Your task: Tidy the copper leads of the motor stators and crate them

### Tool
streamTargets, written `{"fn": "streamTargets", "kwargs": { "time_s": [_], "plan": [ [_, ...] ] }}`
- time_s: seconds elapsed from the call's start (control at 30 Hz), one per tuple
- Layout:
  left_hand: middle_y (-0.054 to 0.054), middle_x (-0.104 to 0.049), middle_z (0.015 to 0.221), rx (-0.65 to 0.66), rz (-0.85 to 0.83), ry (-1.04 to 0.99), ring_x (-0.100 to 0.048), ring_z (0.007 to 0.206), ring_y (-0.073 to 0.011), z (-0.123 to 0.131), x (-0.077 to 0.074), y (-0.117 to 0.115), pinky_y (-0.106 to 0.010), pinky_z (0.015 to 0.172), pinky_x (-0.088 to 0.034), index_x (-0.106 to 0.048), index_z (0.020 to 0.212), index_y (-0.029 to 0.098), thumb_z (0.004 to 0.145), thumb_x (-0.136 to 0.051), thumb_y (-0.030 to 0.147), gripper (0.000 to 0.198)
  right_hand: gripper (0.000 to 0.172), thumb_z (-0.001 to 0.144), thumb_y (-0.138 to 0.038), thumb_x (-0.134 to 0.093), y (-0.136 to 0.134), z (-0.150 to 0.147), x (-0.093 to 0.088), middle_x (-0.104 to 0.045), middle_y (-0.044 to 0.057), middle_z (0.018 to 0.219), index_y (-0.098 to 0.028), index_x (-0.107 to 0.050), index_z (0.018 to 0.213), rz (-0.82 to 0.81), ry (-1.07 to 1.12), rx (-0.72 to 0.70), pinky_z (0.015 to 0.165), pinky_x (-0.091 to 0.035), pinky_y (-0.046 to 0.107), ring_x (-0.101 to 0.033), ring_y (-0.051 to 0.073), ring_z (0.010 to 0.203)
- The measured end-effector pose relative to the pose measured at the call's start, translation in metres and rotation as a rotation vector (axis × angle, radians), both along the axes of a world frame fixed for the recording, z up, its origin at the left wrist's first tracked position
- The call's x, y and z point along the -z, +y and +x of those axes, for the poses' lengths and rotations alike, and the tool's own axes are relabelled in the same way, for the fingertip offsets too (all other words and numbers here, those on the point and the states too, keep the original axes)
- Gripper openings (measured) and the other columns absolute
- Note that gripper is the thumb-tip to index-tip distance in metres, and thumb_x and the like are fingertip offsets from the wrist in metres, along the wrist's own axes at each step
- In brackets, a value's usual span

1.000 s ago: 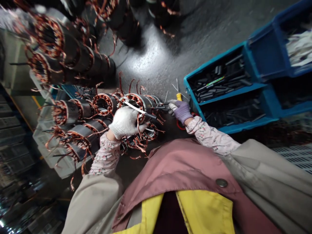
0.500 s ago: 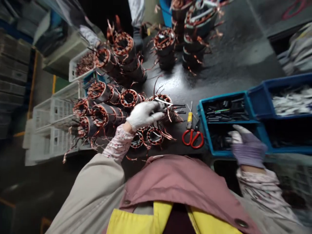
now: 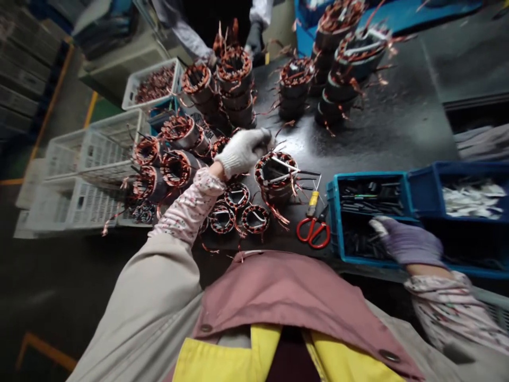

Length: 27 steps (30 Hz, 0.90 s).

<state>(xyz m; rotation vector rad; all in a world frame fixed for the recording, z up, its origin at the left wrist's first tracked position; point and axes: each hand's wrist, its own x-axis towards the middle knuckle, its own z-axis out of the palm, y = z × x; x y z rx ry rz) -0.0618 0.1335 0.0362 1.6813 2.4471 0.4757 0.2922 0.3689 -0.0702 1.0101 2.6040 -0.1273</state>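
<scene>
My left hand [image 3: 246,149], in a white glove, is closed at the back left rim of a stator [image 3: 277,190] with copper windings. A thin copper wire [image 3: 286,126] sticks out at its fingertips and appears pinched there. White sleeves lie across this stator's top, and black sleeves [image 3: 308,172] cover leads on its right. My right hand [image 3: 413,243], in a purple glove with pale fingertips, reaches into the near compartment of a blue bin [image 3: 336,233]. Its visible fingers are stretched out above black tubes [image 3: 363,241]; the lower fingers are partly hidden.
Red-handled scissors [image 3: 314,232] and a yellow-handled tool [image 3: 313,201] lie left of the bin. White pieces [image 3: 471,199] fill another bin. Small stators [image 3: 254,218] stand near the table edge; larger ones [image 3: 175,168] are stacked left. Another person's sleeve [image 3: 260,11] shows at the back.
The view has shifted. My left hand has moved from over the stator to its back left rim. My right hand has lowered further into the bin.
</scene>
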Motion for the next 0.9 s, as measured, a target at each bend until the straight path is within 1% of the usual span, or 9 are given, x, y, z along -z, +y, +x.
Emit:
{"fn": "streamTargets", "kwargs": {
  "time_s": [0.1,0.17,0.27,0.37,0.47,0.6,0.67,0.73,0.9],
  "plan": [
    [-0.009,-0.070,0.122,-0.063,0.015,0.043,-0.066,0.104,-0.0200,0.000,-0.003,-0.004,-0.035,0.092,-0.051,-0.069,0.121,0.017,0.088,-0.051,0.015,0.038,0.037,0.092,-0.026,-0.049,-0.012,-0.009,-0.012,-0.076,0.018,0.117,-0.029,-0.079,0.112,-0.100,0.058,-0.084,0.069,-0.057,0.040,-0.077,0.030,0.089],
    [-0.008,-0.067,0.131,0.021,-0.111,0.109,-0.065,0.111,-0.0223,0.002,-0.002,0.010,-0.037,0.093,-0.049,-0.068,0.127,0.023,0.090,-0.052,0.015,0.041,0.036,0.095,-0.024,-0.047,-0.022,-0.023,-0.026,-0.073,0.016,0.126,-0.025,-0.078,0.114,-0.051,0.293,-0.204,0.069,-0.059,0.037,-0.076,0.028,0.095],
    [-0.006,-0.073,0.116,0.170,-0.285,0.142,-0.065,0.111,-0.0241,0.004,0.002,0.036,-0.039,0.094,-0.047,-0.072,0.118,0.028,0.091,-0.053,0.016,0.035,0.031,0.099,-0.031,-0.054,-0.040,-0.059,-0.051,-0.075,0.016,0.119,-0.019,-0.077,0.115,0.071,0.701,-0.454,0.076,-0.061,0.033,-0.075,0.025,0.096],
    [-0.006,-0.074,0.099,0.126,-0.299,0.110,-0.067,0.101,-0.0244,0.004,0.011,0.036,-0.038,0.091,-0.048,-0.074,0.107,0.025,0.087,-0.059,0.018,0.027,0.031,0.096,-0.032,-0.063,-0.054,-0.103,-0.067,-0.073,0.017,0.123,-0.015,-0.075,0.119,0.125,0.939,-0.752,0.095,-0.057,0.037,-0.069,0.027,0.110],
    [-0.006,-0.073,0.097,-0.021,-0.234,0.016,-0.068,0.094,-0.0228,0.006,0.015,0.007,-0.036,0.086,-0.050,-0.072,0.106,0.020,0.087,-0.056,0.019,0.025,0.043,0.093,-0.038,-0.067,-0.060,-0.137,-0.066,-0.066,0.017,0.136,-0.014,-0.069,0.129,0.036,0.885,-0.922,0.107,-0.048,0.045,-0.058,0.032,0.127],
    [-0.010,-0.071,0.111,-0.158,-0.161,-0.035,-0.065,0.101,-0.0222,0.018,-0.003,-0.023,-0.035,0.090,-0.052,-0.067,0.117,0.016,0.093,-0.054,0.028,0.030,0.051,0.093,-0.042,-0.066,-0.059,-0.159,-0.057,-0.057,0.015,0.149,-0.019,-0.062,0.138,-0.093,0.696,-0.984,0.110,-0.037,0.054,-0.047,0.034,0.137],
    [-0.013,-0.065,0.129,-0.167,-0.217,0.048,-0.062,0.115,-0.0258,0.027,-0.014,-0.017,-0.038,0.095,-0.050,-0.062,0.130,0.016,0.090,-0.063,0.036,0.044,0.049,0.094,-0.041,-0.064,-0.059,-0.165,-0.056,-0.057,0.015,0.148,-0.020,-0.062,0.138,-0.095,0.648,-1.004,0.108,-0.035,0.054,-0.047,0.034,0.136],
    [-0.016,-0.063,0.133,-0.120,-0.349,0.119,-0.060,0.119,-0.0295,0.034,-0.019,0.001,-0.041,0.097,-0.048,-0.062,0.133,0.017,0.086,-0.069,0.038,0.051,0.045,0.095,-0.038,-0.060,-0.061,-0.169,-0.058,-0.061,0.015,0.143,-0.019,-0.063,0.136,-0.083,0.618,-1.019,0.107,-0.035,0.053,-0.050,0.033,0.132],
    [-0.015,-0.071,0.089,0.024,-0.617,0.138,-0.067,0.096,-0.0318,0.027,-0.006,0.049,-0.047,0.090,-0.047,-0.076,0.090,0.012,0.088,-0.065,0.028,0.020,0.041,0.097,-0.023,-0.052,-0.068,-0.170,-0.058,-0.065,0.016,0.137,-0.016,-0.064,0.136,-0.100,0.577,-0.996,0.101,-0.037,0.048,-0.056,0.030,0.121]
  ]
}}
